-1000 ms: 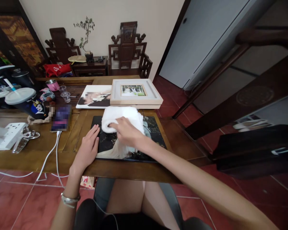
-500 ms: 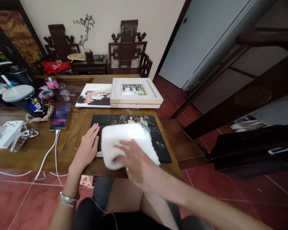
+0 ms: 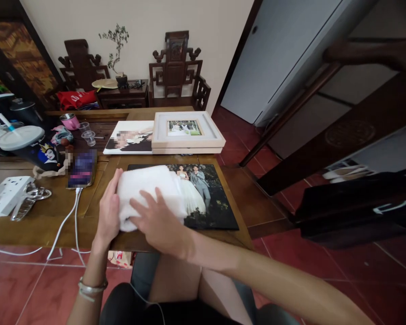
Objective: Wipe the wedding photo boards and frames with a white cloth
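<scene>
A folded white towel (image 3: 145, 180) lies over the left part of a dark wedding photo panel (image 3: 219, 198) on the wooden table. My right hand (image 3: 159, 221) rests on top of the towel, fingers spread and pressing down on it. At the panel's left edge is my left hand (image 3: 110, 207), fingers stretched out together and turned on its side along the towel's left edge. The towel hides the left part of the picture; the couple in it shows to the right.
Behind the panel are a stacked pale wooden frame (image 3: 189, 144) and a white-edged photo print (image 3: 131, 140). To the left lie a phone (image 3: 82, 169) on a cable, a power strip (image 3: 11, 194), a clear hair claw (image 3: 29, 203) and a lidded cup (image 3: 37, 149). A dark chair (image 3: 307, 149) stands right.
The towel and my right hand have slid left across the panel, uncovering the couple. My left hand has shifted slightly left and turned onto its side against the towel.
</scene>
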A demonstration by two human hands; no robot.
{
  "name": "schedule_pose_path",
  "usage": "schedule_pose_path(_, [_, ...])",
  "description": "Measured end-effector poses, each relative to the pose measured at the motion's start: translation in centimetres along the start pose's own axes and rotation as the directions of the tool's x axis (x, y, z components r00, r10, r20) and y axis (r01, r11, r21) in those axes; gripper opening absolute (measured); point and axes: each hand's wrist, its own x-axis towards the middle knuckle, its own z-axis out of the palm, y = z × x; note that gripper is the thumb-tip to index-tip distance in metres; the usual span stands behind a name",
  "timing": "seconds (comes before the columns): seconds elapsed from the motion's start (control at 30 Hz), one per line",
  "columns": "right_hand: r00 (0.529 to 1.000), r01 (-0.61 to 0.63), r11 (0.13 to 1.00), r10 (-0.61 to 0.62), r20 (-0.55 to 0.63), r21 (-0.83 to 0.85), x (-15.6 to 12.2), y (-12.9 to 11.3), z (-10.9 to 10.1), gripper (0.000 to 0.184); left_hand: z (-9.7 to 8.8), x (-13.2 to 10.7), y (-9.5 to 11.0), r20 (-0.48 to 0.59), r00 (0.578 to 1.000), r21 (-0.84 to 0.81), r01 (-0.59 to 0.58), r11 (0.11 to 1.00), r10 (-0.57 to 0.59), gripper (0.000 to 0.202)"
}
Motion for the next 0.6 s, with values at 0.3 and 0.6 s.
schedule_pose_path(0.3, [0.999,0.005,0.959,-0.018,0.044,0.282,-7.5,0.6,-2.0,0.03,0.9,0.1,0.6,0.184,0.98,0.198,-0.11,0.974,0.074,0.052])
schedule_pose_path(0.6, [0.937,-0.348,0.919,0.349,0.028,0.184,-1.5,8.5,-3.2,0.055,1.6,0.3,-0.6,0.223,0.971,0.312,-0.157,0.937,0.089,0.042])
